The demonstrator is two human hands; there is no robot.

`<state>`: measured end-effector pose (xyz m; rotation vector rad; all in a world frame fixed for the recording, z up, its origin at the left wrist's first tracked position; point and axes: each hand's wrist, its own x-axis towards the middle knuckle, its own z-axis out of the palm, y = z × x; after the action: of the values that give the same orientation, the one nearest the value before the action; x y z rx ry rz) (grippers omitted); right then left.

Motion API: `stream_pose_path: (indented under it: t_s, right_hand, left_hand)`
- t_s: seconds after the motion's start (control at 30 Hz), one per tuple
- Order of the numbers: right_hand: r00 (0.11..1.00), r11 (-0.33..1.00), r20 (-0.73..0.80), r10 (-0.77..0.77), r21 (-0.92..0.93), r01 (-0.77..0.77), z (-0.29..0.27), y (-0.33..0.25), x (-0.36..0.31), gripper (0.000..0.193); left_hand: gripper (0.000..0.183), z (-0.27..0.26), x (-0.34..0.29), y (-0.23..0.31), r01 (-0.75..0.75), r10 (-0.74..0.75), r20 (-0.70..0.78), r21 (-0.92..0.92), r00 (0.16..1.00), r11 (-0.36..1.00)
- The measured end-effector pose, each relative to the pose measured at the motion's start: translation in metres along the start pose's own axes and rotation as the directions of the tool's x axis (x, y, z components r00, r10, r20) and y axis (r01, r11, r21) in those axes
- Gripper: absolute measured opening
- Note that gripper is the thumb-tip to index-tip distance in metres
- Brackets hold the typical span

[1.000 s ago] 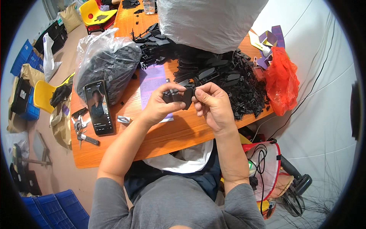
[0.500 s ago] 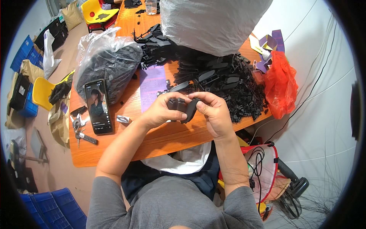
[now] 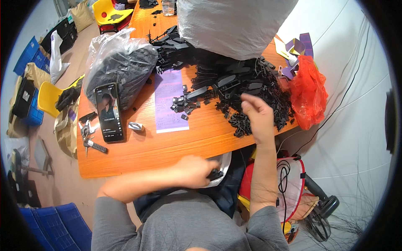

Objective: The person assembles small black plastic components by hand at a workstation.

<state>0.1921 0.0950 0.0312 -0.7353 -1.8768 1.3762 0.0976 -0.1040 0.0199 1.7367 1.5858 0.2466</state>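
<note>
My left hand (image 3: pixel 194 171) is low over a white bag (image 3: pixel 226 162) on my lap, at the table's front edge. Its fingers are smeared by motion, and dark pieces show beside the fingertips; whether it grips them I cannot tell. Over the right part of a heap of black plastic parts (image 3: pixel 228 83) hovers my right hand (image 3: pixel 260 119), its thumb and forefinger stretched toward the parts with a gap between them. Small black clips (image 3: pixel 184 102) lie loose left of the heap, some on a purple-tinted printed sheet (image 3: pixel 171 121).
A large white sack (image 3: pixel 234 27) stands behind the heap. On the left are a clear bag of black parts (image 3: pixel 121 73), a phone (image 3: pixel 109 113) leaning on it, keys (image 3: pixel 87 134) and a small silvery box (image 3: pixel 136 126). A red plastic bag (image 3: pixel 308 92) sits at the right edge.
My hands were together above the table, holding black parts. Now they are apart: the left has dropped to the white bag, the right has moved right and over the heap.
</note>
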Motion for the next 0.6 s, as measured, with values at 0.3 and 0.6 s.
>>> stream_pose_path:
  t_s: [0.3, 0.6]
  right_hand:
    - [0.96, 0.589, 0.164, -0.227, -0.762, 0.269, 0.05, 0.03, 0.006, 0.026]
    - [0.826, 0.269, 0.359, -0.434, -0.823, 0.499, 0.053, 0.042, 0.015, 0.012]
  left_hand:
    - [0.049, 0.147, 0.034, -0.087, 0.316, 0.05, -0.651, 0.433, 0.757, 0.844]
    - [0.018, -0.044, 0.042, -0.049, 0.299, -0.156, -0.684, 0.094, 0.713, 0.95]
